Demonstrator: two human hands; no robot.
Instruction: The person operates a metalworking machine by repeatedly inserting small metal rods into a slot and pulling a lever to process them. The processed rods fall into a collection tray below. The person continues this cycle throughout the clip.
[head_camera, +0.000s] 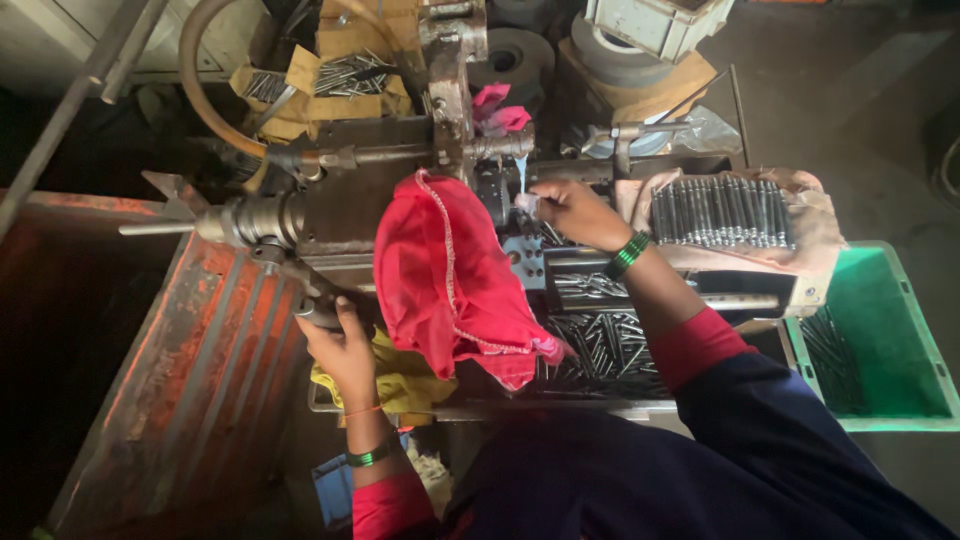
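Observation:
My left hand (340, 345) grips a dark lever handle (312, 310) low on the left of a grimy metal machine (400, 170). My right hand (572, 212) reaches to the machine's middle, fingertips pinched on a small metal piece (527, 203) under a thin stream of pale coolant (522, 172). A red cloth (450, 275) drapes over the machine between my hands. Both wrists wear green bangles.
A row of dark metal rods (722, 212) lies on a cloth at right. More rods fill a tray (600, 350) below my right arm and a green plastic crate (880, 340) at far right. A rusty orange panel (190, 370) stands left. A yellow rag (410, 385) lies underneath.

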